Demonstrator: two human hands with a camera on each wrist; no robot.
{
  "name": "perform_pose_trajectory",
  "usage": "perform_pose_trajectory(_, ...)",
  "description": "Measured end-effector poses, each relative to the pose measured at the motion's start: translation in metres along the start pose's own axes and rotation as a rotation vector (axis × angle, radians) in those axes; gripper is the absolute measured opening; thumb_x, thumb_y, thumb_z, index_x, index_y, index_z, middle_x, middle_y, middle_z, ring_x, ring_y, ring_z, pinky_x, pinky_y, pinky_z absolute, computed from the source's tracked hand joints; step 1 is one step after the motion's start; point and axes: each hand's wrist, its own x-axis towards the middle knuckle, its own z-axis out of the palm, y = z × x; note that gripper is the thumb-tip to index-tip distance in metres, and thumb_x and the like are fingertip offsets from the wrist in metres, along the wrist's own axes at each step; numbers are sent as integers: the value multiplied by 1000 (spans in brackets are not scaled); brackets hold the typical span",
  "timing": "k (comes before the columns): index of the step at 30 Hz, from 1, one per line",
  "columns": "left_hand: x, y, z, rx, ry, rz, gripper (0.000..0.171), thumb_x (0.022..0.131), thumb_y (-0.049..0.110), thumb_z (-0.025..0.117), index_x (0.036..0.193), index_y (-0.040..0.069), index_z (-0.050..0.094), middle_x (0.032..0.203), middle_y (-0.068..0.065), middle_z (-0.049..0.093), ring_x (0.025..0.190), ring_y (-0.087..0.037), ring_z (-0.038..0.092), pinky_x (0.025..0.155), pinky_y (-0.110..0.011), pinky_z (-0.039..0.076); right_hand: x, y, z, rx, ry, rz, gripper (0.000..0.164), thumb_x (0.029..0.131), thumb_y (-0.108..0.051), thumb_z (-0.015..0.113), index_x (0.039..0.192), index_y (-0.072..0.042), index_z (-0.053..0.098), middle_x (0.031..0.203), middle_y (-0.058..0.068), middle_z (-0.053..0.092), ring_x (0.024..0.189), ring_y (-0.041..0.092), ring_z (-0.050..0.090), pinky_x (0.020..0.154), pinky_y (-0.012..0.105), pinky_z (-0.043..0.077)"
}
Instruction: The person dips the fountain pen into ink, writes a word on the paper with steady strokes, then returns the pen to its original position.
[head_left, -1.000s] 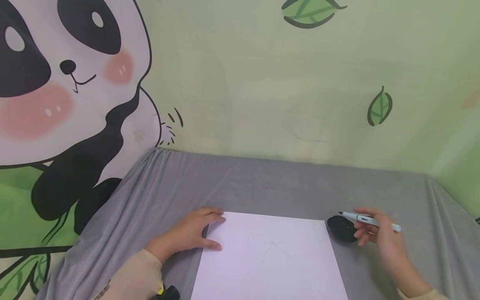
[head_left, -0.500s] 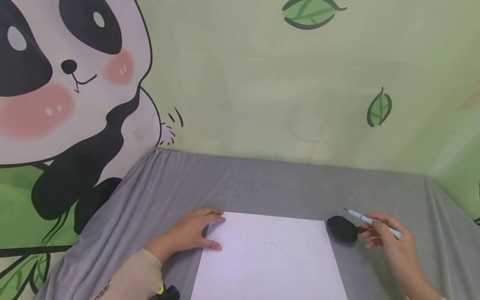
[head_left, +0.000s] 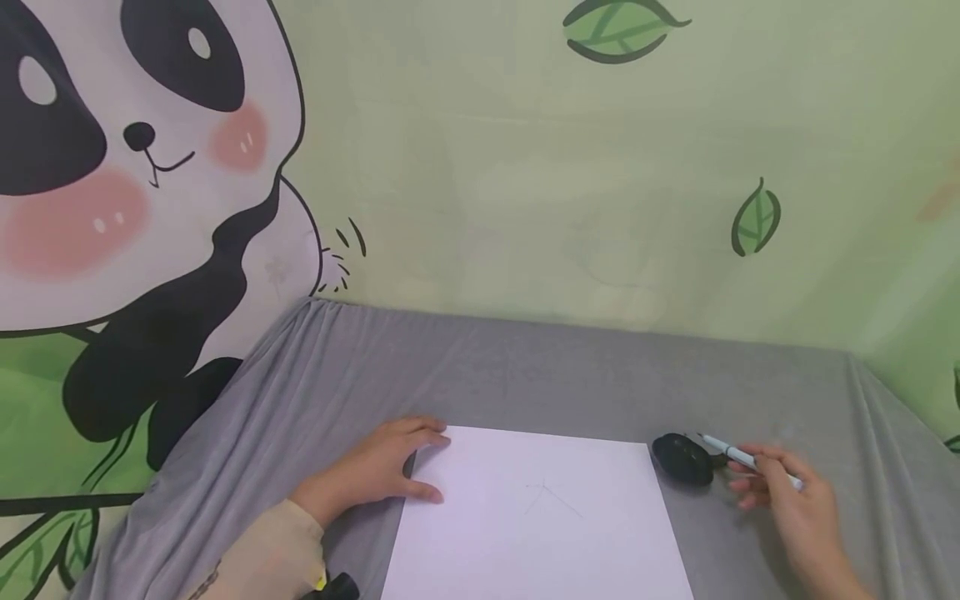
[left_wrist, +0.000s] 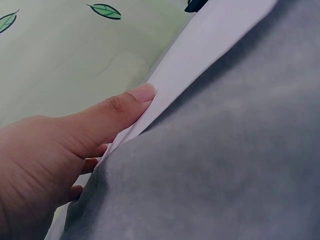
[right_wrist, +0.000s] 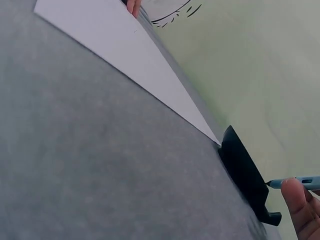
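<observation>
A white sheet of paper [head_left: 487, 542] lies in front of me in the head view, with a few thin dark strokes [head_left: 553, 496] near its top middle. My left hand [head_left: 375, 463] rests on the sheet's upper left edge, thumb and fingers spread. In the left wrist view the thumb of that hand [left_wrist: 60, 145] lies along the paper's edge. Beyond the right corner sits a small black dish [head_left: 681, 460] with a short handle. Just right of it my right hand [head_left: 798, 504] holds a pale blue pen [head_left: 726, 450], its dark tip pointing left, near the dish.
Grey cloth [head_left: 540, 367] covers the table. A dark object [head_left: 341, 587] with a yellow patch lies by the left sleeve [head_left: 262, 550]. Behind the table hangs a pale green backdrop [head_left: 487, 167] with a panda and leaves.
The right hand has shifted to the right and slightly down with the pen, uncovering the dish's handle. The left hand and the paper stay in place.
</observation>
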Motion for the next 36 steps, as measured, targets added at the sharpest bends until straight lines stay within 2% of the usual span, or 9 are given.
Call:
perform_pose_trajectory(9,1,-1,3,-15,-20,-20,68,72,50,78,126,11,61,140,-7,53,132,-31,47,108,-52,37,-2,14,-1,16,-5,38,23,98,-15,54,91,-26,72,75,-11,73,59,5,67,48,21,51)
perform_pose_trajectory(13,1,-2,3,-9,-16,-18,68,72,50,78,125,12,62,139,-7,54,132,-31,47,108,-52,37,-4,15,-1,-45,-14,60,21,98,-18,55,92,-30,71,77,-14,73,60,4,66,49,22,52)
perform_pose_trajectory(18,0,-3,3,-5,-10,-14,67,72,50,79,124,11,62,138,-8,55,130,-32,48,106,-53,38,-6,15,-2,-196,-9,88,20,98,-20,55,93,-36,67,76,-21,71,60,3,66,50,23,53)
perform_pose_trajectory(21,0,-3,2,-6,-10,-14,67,72,49,79,124,10,62,138,-9,55,129,-33,49,106,-54,38,-6,13,-2,-334,-13,117,15,98,-24,54,104,-25,67,75,-27,67,60,1,66,51,24,54)
perform_pose_trajectory(25,-1,-3,2,2,-8,-11,67,72,50,79,124,11,62,138,-9,55,129,-33,49,105,-54,39,-8,11,-4,-506,-41,134,37,98,-24,52,123,3,59,74,-30,64,60,-2,63,50,24,52)
perform_pose_trajectory(27,-1,-2,1,-5,-8,-13,66,72,49,79,124,11,62,138,-9,55,130,-33,49,106,-54,38,-9,9,-5,-574,-55,132,40,98,-22,53,124,8,56,74,-27,65,60,-4,61,49,24,51)
perform_pose_trajectory(31,-1,-2,1,-9,-7,-13,66,73,49,78,124,11,62,138,-9,55,130,-33,48,106,-54,38,-9,9,-5,-713,-51,90,36,93,-20,60,118,5,62,74,-11,71,58,-7,56,50,21,46)
perform_pose_trajectory(36,-1,-2,1,-9,-14,-21,67,73,49,78,125,10,62,139,-9,54,130,-33,48,106,-54,38,-8,11,-4,-823,-36,-4,30,87,-18,67,108,3,67,83,11,73,60,-12,48,55,19,40)
